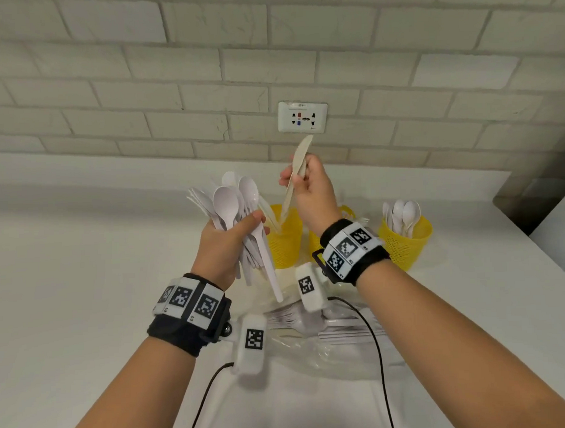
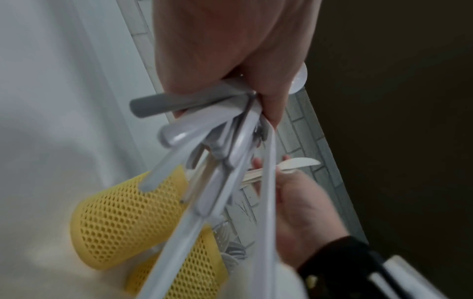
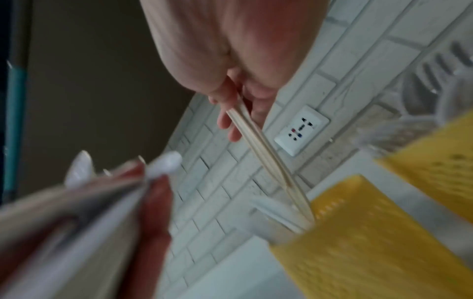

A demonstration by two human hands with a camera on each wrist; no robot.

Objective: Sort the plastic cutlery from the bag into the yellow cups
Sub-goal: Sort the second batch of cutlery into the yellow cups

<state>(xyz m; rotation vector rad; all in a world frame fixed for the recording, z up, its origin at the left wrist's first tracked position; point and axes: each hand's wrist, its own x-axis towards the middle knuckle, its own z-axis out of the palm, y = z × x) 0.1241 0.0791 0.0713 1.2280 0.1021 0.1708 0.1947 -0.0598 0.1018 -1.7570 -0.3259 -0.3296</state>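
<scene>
My left hand grips a thick bundle of white plastic spoons and forks upright above the counter; the handles fan out below the fist. Higher and to the right, my right hand pinches a cream plastic knife by its middle, blade up. The knife's lower end reaches into the left yellow cup, which holds other knives. The middle yellow cup, partly behind my right wrist, holds forks. White spoons fill the right yellow cup.
The clear plastic bag with more white cutlery lies on the white counter under my wrists. A brick wall with a power socket stands close behind the cups. The counter's edge runs at the right.
</scene>
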